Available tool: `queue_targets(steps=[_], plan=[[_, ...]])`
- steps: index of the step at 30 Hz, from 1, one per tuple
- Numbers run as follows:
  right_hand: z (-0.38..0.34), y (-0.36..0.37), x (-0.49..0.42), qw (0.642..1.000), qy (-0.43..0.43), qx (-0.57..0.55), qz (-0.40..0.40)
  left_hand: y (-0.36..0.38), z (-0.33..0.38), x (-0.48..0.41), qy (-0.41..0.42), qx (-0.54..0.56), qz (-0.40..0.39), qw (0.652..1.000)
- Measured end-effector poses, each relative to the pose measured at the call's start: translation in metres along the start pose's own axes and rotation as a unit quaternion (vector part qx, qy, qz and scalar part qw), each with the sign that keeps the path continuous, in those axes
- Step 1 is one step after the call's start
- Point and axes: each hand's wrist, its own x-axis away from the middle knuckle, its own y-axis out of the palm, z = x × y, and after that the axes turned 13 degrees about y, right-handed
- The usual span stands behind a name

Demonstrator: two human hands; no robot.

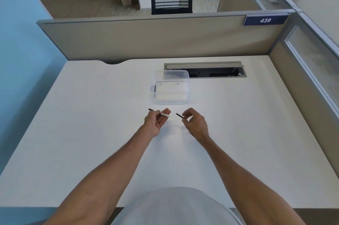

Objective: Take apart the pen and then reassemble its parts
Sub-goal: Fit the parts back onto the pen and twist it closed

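My left hand (156, 122) holds the pen body (164, 114), a white barrel with a dark end sticking out to the left, above the white desk (91, 133). My right hand (195, 122) pinches a short dark pen part (179, 115), which points toward the barrel's open end. A small gap separates the two pieces. Both hands hover just in front of a clear plastic box.
A clear plastic box (170, 100) with a dark item at its left wall stands behind the hands. Behind it lies an open cable tray (205, 70). Beige partitions (146, 41) close the desk's back and right sides.
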Motion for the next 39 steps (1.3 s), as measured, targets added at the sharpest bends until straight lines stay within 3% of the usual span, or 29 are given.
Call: queue_targets(steps=[11, 39], plan=[[-0.016, 0.006, 0.014, 0.994, -0.046, -0.099, -0.030, 0.001, -0.004, 0.002, 0.016, 0.022, 0.024, 0.999], [-0.008, 0.011, 0.011, 0.996, -0.029, -0.084, -0.029, 0.003, -0.002, 0.000, 0.018, 0.011, 0.022, 1.000]])
